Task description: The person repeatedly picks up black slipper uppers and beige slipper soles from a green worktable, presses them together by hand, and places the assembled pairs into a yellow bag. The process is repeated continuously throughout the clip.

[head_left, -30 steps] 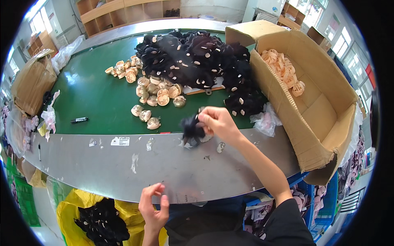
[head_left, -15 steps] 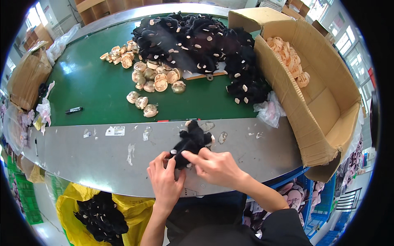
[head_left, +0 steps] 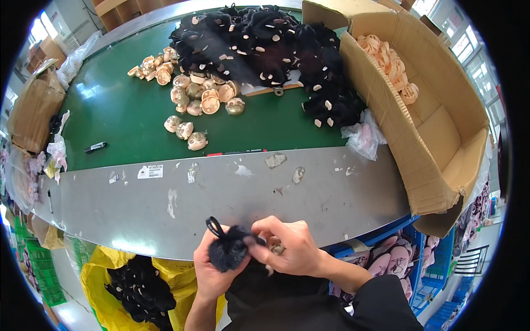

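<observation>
A fluffy black plush toy (head_left: 227,255) with a thin black loop is held just off the front edge of the metal table (head_left: 165,209). My left hand (head_left: 211,278) wraps round it from the left and below. From the right, my right hand (head_left: 298,248) pinches the plush's edge between thumb and fingers. By those fingers shows a small shiny piece (head_left: 277,248), partly covered, its kind unclear. Beyond, on the green surface, lie several doll face pieces (head_left: 210,105), pinkish with glossy parts, beside a large heap of black plush pieces (head_left: 248,49) with pale tips.
An open cardboard box (head_left: 436,132) holding peach-coloured rings (head_left: 389,60) stands at the right. A yellow bag (head_left: 99,287) with black plush pieces sits below the table at left. Blue crates (head_left: 428,270) are at lower right. A red-and-black pen (head_left: 236,152) and a black marker (head_left: 95,147) lie beyond.
The black plush toy has been lifted off the metal table and brought nearer to me and turned. Both hands moved with it. The view has shifted slightly.
</observation>
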{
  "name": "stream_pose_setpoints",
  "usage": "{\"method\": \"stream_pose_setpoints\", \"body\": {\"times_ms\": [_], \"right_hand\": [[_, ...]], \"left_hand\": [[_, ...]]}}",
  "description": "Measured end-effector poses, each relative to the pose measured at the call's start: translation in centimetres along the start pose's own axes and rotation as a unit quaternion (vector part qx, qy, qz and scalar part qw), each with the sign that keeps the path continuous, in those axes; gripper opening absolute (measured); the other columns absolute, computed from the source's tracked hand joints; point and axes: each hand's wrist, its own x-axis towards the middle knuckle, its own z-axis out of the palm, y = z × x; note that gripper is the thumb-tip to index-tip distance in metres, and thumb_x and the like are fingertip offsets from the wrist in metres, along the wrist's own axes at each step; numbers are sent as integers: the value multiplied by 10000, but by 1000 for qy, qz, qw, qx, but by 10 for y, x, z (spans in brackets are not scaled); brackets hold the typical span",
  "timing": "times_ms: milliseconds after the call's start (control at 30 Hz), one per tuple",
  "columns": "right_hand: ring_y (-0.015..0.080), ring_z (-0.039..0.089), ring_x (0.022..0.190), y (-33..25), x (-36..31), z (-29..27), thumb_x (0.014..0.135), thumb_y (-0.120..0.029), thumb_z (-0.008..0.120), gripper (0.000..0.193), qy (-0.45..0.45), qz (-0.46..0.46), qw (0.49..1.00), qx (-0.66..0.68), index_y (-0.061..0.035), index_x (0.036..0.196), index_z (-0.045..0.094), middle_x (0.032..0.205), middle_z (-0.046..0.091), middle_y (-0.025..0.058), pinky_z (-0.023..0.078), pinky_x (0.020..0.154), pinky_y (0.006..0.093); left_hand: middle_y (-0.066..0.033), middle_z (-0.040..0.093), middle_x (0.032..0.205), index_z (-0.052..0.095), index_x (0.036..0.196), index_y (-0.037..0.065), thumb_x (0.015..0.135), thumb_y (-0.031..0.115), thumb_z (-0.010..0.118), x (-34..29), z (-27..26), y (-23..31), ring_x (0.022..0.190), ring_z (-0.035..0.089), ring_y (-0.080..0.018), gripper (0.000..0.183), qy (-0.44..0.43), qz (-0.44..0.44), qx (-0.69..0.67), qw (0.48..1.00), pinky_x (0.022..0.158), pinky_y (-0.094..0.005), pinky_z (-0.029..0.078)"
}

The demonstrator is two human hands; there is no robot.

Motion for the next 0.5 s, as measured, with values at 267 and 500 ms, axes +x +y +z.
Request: {"method": "stream_pose_setpoints", "body": {"times_ms": [267, 500], "right_hand": [[151, 486, 536, 12, -7, 5, 1016, -130, 612, 192, 58, 69, 994, 60, -1, 873, 609, 649, 527, 84, 414, 522, 289], [67, 499, 631, 35, -13, 17, 1072, -288, 559, 391, 77, 108, 983, 130, 14, 829, 606, 706, 607, 37, 421, 587, 236]], "left_hand": [[-106, 656, 1163, 559, 1163, -32, 694, -49, 802, -11, -4, 0, 1073, 648, -174, 528, -66, -77, -278, 955, 998, -316, 494], [-91, 658, 1192, 578, 1220, -53, 729, -74, 768, -18, 2, -3, 1103, 633, -156, 527, -87, -110, -235, 962, 1005, -312, 480]]}}
